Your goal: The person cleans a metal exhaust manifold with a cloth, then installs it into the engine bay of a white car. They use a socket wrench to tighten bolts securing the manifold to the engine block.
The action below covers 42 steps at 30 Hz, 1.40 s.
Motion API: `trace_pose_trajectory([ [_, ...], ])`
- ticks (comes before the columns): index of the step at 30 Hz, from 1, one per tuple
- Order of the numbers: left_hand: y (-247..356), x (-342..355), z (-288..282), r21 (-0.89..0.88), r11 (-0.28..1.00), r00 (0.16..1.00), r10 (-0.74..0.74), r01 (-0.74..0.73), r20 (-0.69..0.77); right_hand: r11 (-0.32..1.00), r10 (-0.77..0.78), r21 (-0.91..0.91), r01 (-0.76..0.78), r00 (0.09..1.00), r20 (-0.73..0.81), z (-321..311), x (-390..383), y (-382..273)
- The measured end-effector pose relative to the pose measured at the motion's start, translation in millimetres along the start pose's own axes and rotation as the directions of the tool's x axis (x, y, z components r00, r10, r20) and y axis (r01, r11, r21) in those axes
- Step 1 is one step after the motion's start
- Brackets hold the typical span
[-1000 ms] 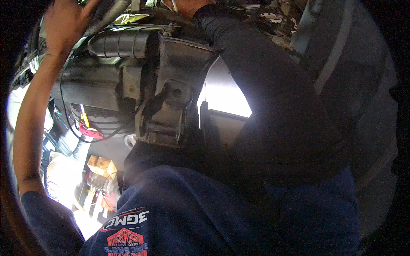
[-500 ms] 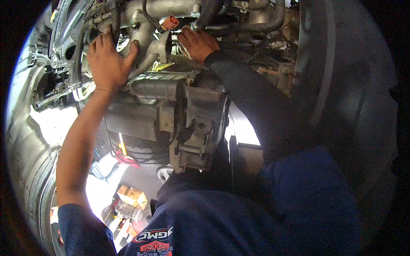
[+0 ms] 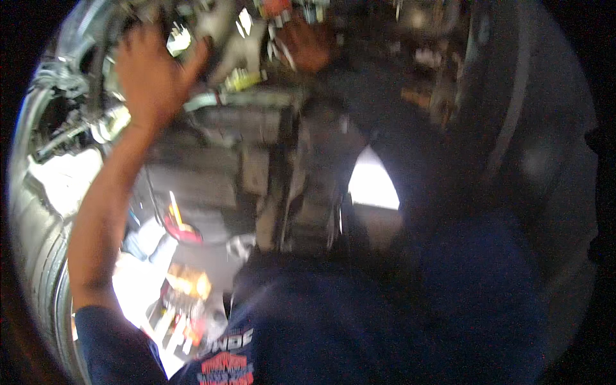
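Observation:
The whole picture is smeared by motion. My left hand [image 3: 149, 80] is raised at the upper left among engine-bay parts, its thumb spread away from the fingers and nothing visible in it. Beside the thumb runs a grey metal pipe [image 3: 221, 29]. My right hand [image 3: 305, 46], at the end of a dark sleeve, is up at the top centre, just below an orange-red connector [image 3: 276, 6]. A thin pale edge shows along its fingers; whether they grip anything is too blurred to see. Under both hands sits a dark boxy housing [image 3: 192, 173].
A dark curved panel [image 3: 539, 167] fills the right side, and pale bodywork [image 3: 35, 212] bends along the left. Below on the floor stand a cardboard-coloured box [image 3: 187, 282] and a red item [image 3: 183, 230]. A yellow piece [image 3: 246, 79] lies between the hands.
The view has shifted and blurred, so the engine parts sit higher in the picture. Both hands stay close to the same parts; the left hand's fingertips look a little more spread.

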<state>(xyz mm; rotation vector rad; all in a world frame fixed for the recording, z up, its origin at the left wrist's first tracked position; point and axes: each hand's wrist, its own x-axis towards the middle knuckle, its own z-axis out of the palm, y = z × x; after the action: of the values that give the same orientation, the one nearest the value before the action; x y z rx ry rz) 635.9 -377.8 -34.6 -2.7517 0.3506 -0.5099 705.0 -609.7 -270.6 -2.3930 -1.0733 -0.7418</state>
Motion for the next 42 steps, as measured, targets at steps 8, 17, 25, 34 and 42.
trace_pose_trajectory([
  [8, 17, 3, -16, -0.021, 0.999, 0.996, -0.045, 0.047, 0.078, 0.979, 0.053, 0.166, -0.122, 0.927, 0.37, -27, -8, -25],
  [17, 9, 2, -6, -0.012, 0.998, 0.998, 0.064, -0.064, 0.007, 0.861, 0.153, 0.367, -0.352, 0.868, 0.473, -75, 7, -21],
  [25, 5, 2, -2, 0.072, 0.992, 0.995, 0.098, -0.1, 0.021, 0.86, 0.171, 0.337, -0.382, 0.839, 0.516, -100, 20, -28],
  [34, 0, 2, -1, 0.006, 0.989, 0.989, 0.145, -0.145, 0.032, 0.781, 0.136, 0.486, -0.391, 0.868, 0.478, -66, 22, -30],
  [42, 6, 1, -5, -0.04, 0.998, 0.992, 0.046, -0.042, 0.115, 0.962, -0.048, 0.257, -0.091, 0.871, 0.49, -28, 31, -28],
])
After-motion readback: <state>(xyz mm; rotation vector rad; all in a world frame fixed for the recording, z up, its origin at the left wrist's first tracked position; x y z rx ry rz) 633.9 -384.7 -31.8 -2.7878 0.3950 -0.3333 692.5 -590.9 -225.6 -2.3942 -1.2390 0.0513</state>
